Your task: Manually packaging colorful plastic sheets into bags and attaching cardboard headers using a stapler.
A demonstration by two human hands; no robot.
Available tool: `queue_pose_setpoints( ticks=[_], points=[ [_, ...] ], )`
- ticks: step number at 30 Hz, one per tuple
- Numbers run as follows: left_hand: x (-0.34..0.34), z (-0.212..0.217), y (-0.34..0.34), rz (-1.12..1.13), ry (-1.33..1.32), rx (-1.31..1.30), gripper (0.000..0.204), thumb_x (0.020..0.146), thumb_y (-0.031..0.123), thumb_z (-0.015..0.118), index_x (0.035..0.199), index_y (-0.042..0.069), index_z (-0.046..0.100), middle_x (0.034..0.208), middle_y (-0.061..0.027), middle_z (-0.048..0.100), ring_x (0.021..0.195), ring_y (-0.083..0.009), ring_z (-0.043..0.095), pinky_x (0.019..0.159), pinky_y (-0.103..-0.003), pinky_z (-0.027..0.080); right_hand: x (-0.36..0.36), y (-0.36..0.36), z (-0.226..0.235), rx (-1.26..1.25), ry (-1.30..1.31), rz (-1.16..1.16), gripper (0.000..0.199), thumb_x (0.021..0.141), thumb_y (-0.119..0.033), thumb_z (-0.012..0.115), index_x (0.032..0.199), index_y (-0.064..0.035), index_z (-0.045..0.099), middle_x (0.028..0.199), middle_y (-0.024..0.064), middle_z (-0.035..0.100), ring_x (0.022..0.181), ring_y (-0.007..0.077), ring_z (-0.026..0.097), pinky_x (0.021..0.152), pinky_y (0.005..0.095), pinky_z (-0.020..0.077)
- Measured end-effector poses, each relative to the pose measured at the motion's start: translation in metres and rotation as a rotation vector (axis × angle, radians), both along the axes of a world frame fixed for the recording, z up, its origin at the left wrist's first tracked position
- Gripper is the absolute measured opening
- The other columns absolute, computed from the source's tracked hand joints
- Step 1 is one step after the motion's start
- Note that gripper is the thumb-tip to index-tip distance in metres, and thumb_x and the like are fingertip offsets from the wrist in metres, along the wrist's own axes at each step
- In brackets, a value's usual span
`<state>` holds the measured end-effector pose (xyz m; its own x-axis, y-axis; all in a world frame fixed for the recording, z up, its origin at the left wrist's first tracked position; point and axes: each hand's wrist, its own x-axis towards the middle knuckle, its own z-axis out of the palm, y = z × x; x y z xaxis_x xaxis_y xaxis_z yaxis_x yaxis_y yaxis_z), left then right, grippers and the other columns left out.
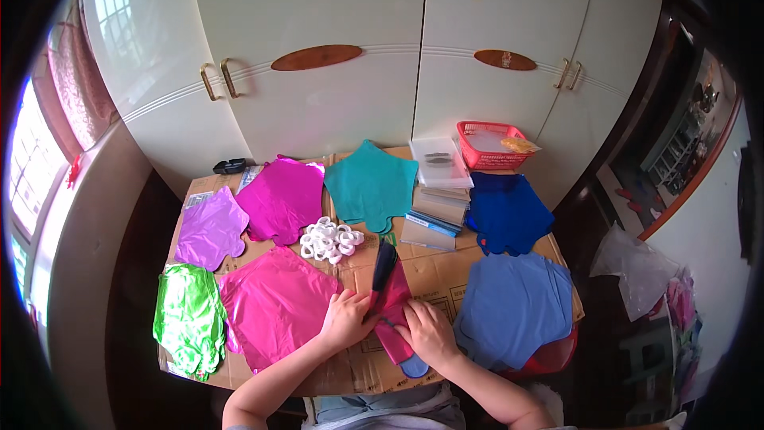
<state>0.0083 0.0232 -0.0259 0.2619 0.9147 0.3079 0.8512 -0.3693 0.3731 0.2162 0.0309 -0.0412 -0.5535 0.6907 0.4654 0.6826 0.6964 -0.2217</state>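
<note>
2 bare hands are working in the head view over a narrow pink foil bundle (pixel 394 344), which is lying near the middle of the counter's (pixel 434 275) front edge. The left hand (pixel 346 320) appears to be pinching the bundle's left side; the right hand (pixel 430 333) is resting bent fingers on its right side, and I cannot tell whether it is pinching or pressing. A dark tapered piece (pixel 385 263) is pointing toward the back edge; a blue rounded end (pixel 415 367) is showing toward the front edge.

Good handling is probably depending on the left hand anchoring the layers while the right is squaring and tightening them gently, since thin foil is likely creasing easily, with the left forearm clearing the pink sheets (pixel 278 302).
</note>
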Motion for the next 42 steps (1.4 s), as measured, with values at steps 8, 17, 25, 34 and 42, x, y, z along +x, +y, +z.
queue_pose_setpoints(
  ticks=[8, 17, 25, 34, 42],
  points=[
    [-0.002, -0.01, 0.01, 0.088, -0.072, -0.091, 0.033, 0.069, 0.033, 0.072, 0.068, 0.005, 0.056, 0.073, -0.0064, 0.058, 0.081, -0.0274, 0.055, 0.071, -0.042, 0.041, 0.001, 0.002, -0.001, 0.026, -0.004, 0.066, 0.036, 0.082, -0.026, 0.064, 0.106, 0.0005, 0.06, 0.117, 0.0125, 0.056, 0.112, 0.0256, 0.051, 0.094, 0.0358, 0.0434],
    [0.003, -0.01, 0.007, 0.132, -0.047, -0.064, 0.033, 0.072, 0.034, 0.071, 0.069, 0.004, 0.059, 0.072, -0.0067, 0.06, 0.079, -0.0262, 0.056, 0.07, -0.041, 0.041, 0.001, 0.002, 0.003, 0.0, -0.025, 0.07, 0.037, 0.082, -0.026, 0.064, 0.106, 0.0006, 0.057, 0.114, 0.0139, 0.056, 0.109, 0.0267, 0.053, 0.092, 0.0367, 0.0435],
    [0.002, -0.012, 0.006, 0.105, -0.015, -0.02, 0.029, 0.071, 0.032, 0.072, 0.073, 0.006, 0.059, 0.072, -0.0051, 0.059, 0.079, -0.0248, 0.055, 0.068, -0.04, 0.04, 0.0, -0.001, -0.001, 0.027, -0.039, -0.016, 0.037, 0.083, -0.031, 0.063, 0.104, -0.0006, 0.057, 0.114, 0.0136, 0.056, 0.11, 0.0275, 0.052, 0.089, 0.0384, 0.0438],
    [0.004, 0.0, -0.002, -0.03, 0.094, 0.105, 0.018, 0.072, 0.022, 0.069, 0.077, 0.009, 0.057, 0.071, -0.0023, 0.057, 0.079, -0.0215, 0.055, 0.068, -0.036, 0.04, 0.0, 0.0, 0.001, -0.003, -0.046, -0.058, 0.037, 0.081, -0.034, 0.064, 0.103, -0.0045, 0.059, 0.113, 0.0107, 0.057, 0.109, 0.0257, 0.053, 0.087, 0.0389, 0.0416],
    [0.003, -0.002, -0.008, -0.151, -0.009, 0.165, 0.021, 0.069, 0.012, 0.066, 0.09, 0.011, 0.065, 0.09, -0.0012, 0.067, 0.09, -0.0154, 0.061, 0.074, -0.032, 0.041, 0.002, 0.001, 0.005, -0.008, -0.015, -0.06, 0.031, 0.078, -0.032, 0.066, 0.099, -0.0098, 0.062, 0.108, 0.0069, 0.059, 0.11, 0.0214, 0.052, 0.083, 0.038, 0.0399]
  ],
)
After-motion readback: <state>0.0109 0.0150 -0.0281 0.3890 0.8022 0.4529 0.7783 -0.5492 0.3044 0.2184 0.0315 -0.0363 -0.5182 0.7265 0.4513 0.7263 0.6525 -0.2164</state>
